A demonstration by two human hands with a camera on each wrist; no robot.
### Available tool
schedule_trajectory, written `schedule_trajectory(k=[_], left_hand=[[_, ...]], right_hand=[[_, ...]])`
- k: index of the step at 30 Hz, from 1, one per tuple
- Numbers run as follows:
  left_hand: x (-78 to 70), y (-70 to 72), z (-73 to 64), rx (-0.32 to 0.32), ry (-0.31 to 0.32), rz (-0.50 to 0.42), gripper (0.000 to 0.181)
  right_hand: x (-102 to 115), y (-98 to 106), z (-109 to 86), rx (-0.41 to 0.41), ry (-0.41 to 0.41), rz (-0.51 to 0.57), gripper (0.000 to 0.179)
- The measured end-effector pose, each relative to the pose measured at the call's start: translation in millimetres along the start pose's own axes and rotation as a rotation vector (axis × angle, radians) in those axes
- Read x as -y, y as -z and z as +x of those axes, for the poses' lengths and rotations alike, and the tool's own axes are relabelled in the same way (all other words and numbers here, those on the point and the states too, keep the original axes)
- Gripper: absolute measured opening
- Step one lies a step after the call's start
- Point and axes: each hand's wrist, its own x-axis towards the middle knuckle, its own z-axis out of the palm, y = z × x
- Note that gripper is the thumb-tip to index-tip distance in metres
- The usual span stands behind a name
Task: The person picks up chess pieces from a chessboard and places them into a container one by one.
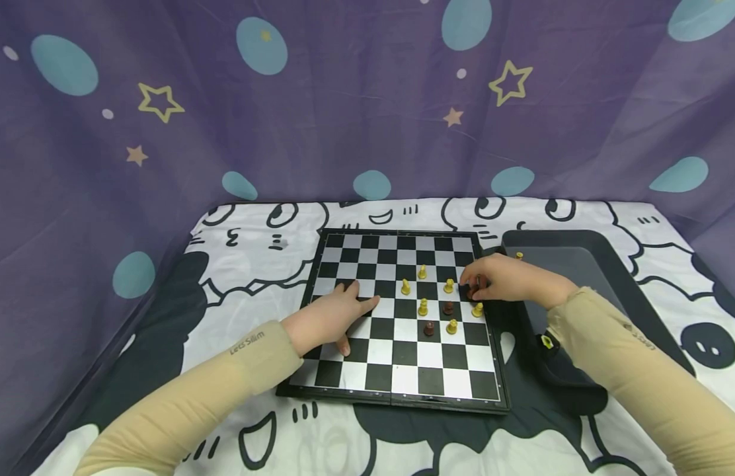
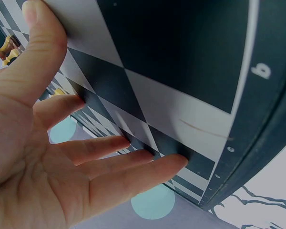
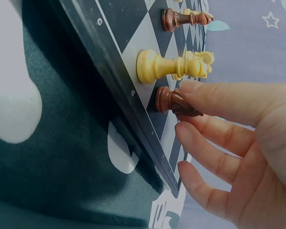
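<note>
A magnetic-looking chessboard (image 1: pixel 405 380) lies flat with yellow and brown chess pieces on its right half. My right hand (image 1: pixel 507 277) is at the board's right edge. Its thumb and fingers pinch a brown knight (image 3: pixel 165 99), whose base stands on or just over a dark edge square. Beside the knight stands a tall yellow chess piece (image 3: pixel 155 67), and a slimmer brown chess piece (image 3: pixel 169 20) is past that. My left hand (image 1: pixel 334 314) is spread over the board's left side, holding nothing. In the left wrist view its fingertips appear to touch the squares.
A dark grey tray (image 1: pixel 581 248) lies right of the board under my right forearm. One yellow chess piece (image 1: pixel 519 255) shows in its far left corner. A cartoon-print cloth (image 1: pixel 308 436) covers the table; a purple curtain (image 1: pixel 344 119) hangs behind.
</note>
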Motion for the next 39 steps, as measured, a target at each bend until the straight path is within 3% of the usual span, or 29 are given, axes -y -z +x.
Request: schedule_trajectory(k=[11, 22, 33, 39], left_hand=[[-0.9, 0.3, -1.0, -0.015, -0.003, 0.002, 0.104], [-2.2, 1.5, -2.7, -0.021, -0.008, 0.007, 0.103], [-0.9, -0.2, -1.3, -0.006, 0.0, 0.003, 0.107], [-0.8, 0.0, -0.9, -0.003, 0.002, -0.007, 0.107]], right_hand=[[0.2, 1.0, 2.7, -0.037, 0.039, -0.033, 0.011], [0.3, 3.7, 4.9, -0.032, 0.062, -0.056, 0.008], [4.3, 8.7, 0.4, -0.094, 0.042, -0.044, 0.007], [4.4, 12.9, -3.7, -0.173, 0.051, -0.061, 0.009]])
